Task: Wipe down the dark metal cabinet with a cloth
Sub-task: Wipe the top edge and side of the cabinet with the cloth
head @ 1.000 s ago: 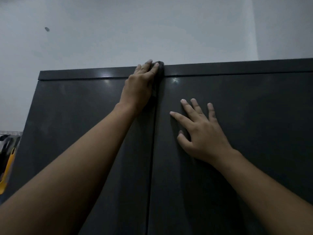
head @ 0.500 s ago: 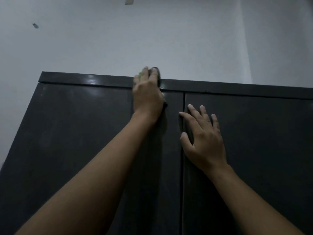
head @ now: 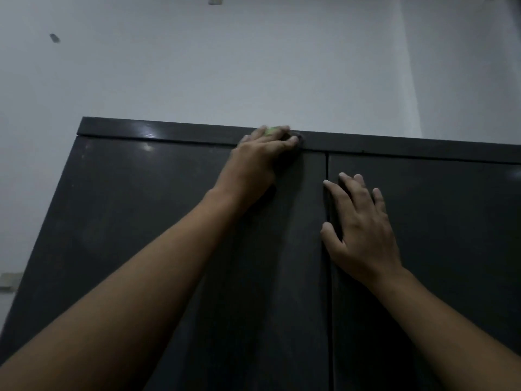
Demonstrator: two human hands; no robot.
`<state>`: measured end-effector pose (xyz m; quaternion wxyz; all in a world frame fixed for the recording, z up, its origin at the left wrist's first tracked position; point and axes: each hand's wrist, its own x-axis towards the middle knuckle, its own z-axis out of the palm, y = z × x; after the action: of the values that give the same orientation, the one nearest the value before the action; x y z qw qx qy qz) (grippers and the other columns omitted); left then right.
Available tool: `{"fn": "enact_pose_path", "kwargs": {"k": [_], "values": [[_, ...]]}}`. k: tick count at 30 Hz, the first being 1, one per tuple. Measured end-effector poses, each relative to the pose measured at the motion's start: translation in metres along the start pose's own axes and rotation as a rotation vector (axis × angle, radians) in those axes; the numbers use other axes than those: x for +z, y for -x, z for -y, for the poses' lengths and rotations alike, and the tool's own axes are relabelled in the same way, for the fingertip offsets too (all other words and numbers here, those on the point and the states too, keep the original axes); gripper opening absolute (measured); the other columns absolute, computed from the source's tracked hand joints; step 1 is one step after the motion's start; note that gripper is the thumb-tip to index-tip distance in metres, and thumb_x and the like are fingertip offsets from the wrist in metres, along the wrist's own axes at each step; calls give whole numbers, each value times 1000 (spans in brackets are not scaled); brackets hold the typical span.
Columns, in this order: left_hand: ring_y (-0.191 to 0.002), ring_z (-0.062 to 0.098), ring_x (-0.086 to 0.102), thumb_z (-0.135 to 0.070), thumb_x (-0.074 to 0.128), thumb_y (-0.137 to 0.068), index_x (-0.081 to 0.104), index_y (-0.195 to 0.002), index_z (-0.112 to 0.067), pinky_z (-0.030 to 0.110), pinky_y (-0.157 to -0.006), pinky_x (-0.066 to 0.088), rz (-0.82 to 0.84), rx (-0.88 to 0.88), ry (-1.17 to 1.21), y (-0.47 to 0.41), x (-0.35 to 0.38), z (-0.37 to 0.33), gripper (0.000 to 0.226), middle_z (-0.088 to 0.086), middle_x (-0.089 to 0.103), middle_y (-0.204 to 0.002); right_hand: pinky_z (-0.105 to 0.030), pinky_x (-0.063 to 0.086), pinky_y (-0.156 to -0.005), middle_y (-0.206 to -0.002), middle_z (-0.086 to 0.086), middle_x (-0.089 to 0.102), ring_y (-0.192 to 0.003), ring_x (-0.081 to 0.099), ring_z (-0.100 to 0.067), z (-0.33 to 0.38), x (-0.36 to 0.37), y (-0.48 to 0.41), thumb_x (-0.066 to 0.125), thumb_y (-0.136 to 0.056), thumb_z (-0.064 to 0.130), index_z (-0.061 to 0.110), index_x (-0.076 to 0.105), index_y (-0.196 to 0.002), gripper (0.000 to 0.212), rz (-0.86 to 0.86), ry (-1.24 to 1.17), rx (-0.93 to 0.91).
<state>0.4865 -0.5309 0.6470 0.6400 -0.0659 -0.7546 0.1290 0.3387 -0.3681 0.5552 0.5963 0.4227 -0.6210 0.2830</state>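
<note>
The dark metal cabinet (head: pixel 141 221) fills the lower view, with two doors split by a vertical seam. My left hand (head: pixel 258 162) presses a cloth (head: pixel 271 131) against the top trim strip, left of the seam. Only a greenish bit and a dark edge of the cloth show between and past my fingers. My right hand (head: pixel 359 227) lies flat, fingers spread, on the right door just beside the seam, holding nothing.
A pale wall (head: pixel 253 66) rises behind the cabinet, with a corner at the right and small marks high up. A light fitting (head: pixel 8 280) shows on the wall at the far left edge.
My left hand has slid the cloth left along the top trim, away from the door seam. The right hand stays flat on the right door. The view has shifted left.
</note>
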Motion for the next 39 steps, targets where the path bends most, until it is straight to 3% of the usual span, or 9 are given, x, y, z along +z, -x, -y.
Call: {"fn": "enact_pose_path", "kwargs": {"k": [3,7,10,13,21,27,32,36,39], "values": [[-142,34,37,-4,42,-79,58,-137,-22,60,-112,32,-38,-45,-14,16,-22,43,63,3,46,-151,-52,2,-124,-161,-6,26,-153,9,-31,18,3,-8,34,-81,49,28,38,-151,73,26,-7,16],[-142,30,40,0,41,-75,58,-137,-22,62,-111,33,-117,-109,-24,32,-49,83,68,5,46,-151,-51,2,-124,-164,-5,22,-154,6,-29,58,12,-37,30,-82,50,31,41,-149,71,103,-20,-137],[-138,28,44,6,54,-88,59,-136,-13,47,-117,32,-207,-166,-43,44,-61,101,52,11,47,-149,-50,-3,-124,-166,0,15,-154,0,-24,84,20,-58,32,-86,46,33,37,-151,66,166,-72,-190],[-141,21,41,8,57,-84,57,-139,-18,31,-119,28,-252,-282,-104,54,-75,120,61,6,44,-152,-50,-7,-123,-165,2,19,-154,0,-24,101,32,-66,34,-87,45,31,36,-150,65,149,-124,-151],[-140,27,39,0,45,-92,51,-143,-20,28,-114,27,-355,-521,-198,79,-106,157,55,-1,40,-155,-47,-2,-125,-164,0,22,-155,3,-25,104,43,-59,36,-88,48,29,36,-151,66,72,-73,-141],[-140,25,39,-7,46,-94,49,-142,-16,37,-113,32,-408,-503,-214,117,-92,151,48,4,43,-152,-50,2,-124,-164,-2,23,-154,7,-28,105,45,-55,32,-86,51,26,36,-151,70,61,-38,-156],[-142,29,34,-10,46,-84,45,-145,-13,39,-118,27,-241,-344,-267,181,-79,140,61,8,36,-156,-54,4,-123,-164,-5,23,-154,10,-29,107,47,-52,31,-84,54,24,35,-152,75,57,13,-161],[-138,30,35,-9,46,-82,45,-145,-17,23,-114,18,-137,-327,-306,174,-99,157,64,6,36,-156,-55,7,-123,-164,-5,25,-154,13,-26,106,47,-52,28,-84,57,22,35,-153,77,78,21,-228],[-128,26,39,-2,45,-89,47,-143,-20,-5,-93,4,-294,-517,-283,149,-105,174,57,1,40,-154,-55,10,-123,-163,-4,27,-153,15,-23,105,46,-50,28,-84,58,23,38,-152,77,92,22,-305]]}}
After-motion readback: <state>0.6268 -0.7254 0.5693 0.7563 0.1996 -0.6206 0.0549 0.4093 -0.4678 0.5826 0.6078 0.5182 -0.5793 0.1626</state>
